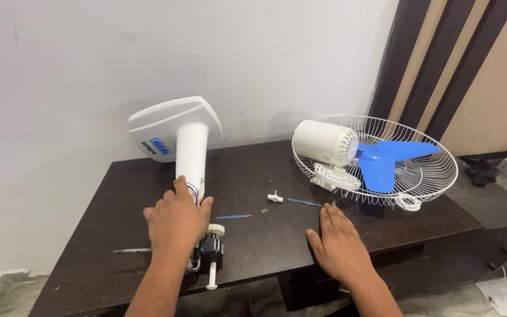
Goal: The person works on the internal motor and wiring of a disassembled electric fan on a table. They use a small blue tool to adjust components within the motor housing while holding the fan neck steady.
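Left hand (pixel 176 222) closed around the lower end of the white fan stand (pixel 190 154), which lies tilted on the dark table (pixel 253 232), base pointing away from the hand. Black-and-white neck fitting (pixel 212 251) just below the hand. Right hand (pixel 337 240) open, flat on the table, holding nothing. Beyond its fingertips: white fan guard (pixel 407 154) with motor housing (pixel 324 142) and blue blade (pixel 386 158). Between the hands: small white knob (pixel 274 197).
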